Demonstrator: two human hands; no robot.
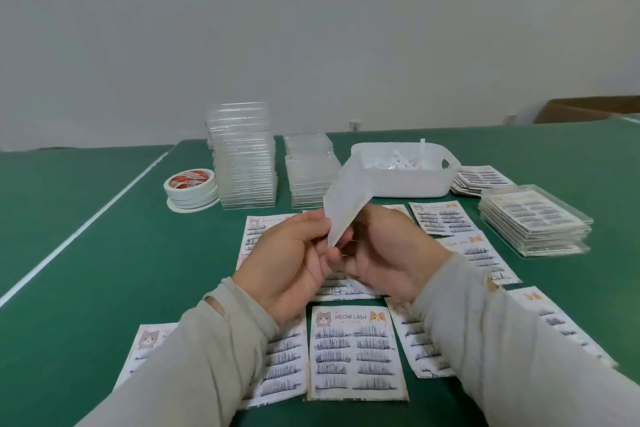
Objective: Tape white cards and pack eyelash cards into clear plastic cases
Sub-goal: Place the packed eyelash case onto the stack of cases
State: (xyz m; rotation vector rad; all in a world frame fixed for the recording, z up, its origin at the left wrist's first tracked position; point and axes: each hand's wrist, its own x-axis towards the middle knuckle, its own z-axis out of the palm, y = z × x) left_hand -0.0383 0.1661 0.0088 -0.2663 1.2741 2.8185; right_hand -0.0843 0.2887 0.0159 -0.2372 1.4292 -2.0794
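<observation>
I hold a white card (346, 204) upright above the green table (104, 270), its blank back toward me. My left hand (294, 260) pinches its lower left edge between thumb and fingers. My right hand (384, 253) curls round its lower right edge. Several printed eyelash cards (356, 354) lie face up on the table under and around my hands. Two stacks of empty clear plastic cases (244, 156) stand at the back, and a stack of packed cases (533, 222) sits to the right. Rolls of tape (190, 185) are piled at the back left.
A white plastic bin (401, 170) with paper strips stands behind my hands. A small pile of eyelash cards (481, 178) lies right of it. A white line (86, 225) crosses the table on the left. A cardboard box (588, 111) is at the far right.
</observation>
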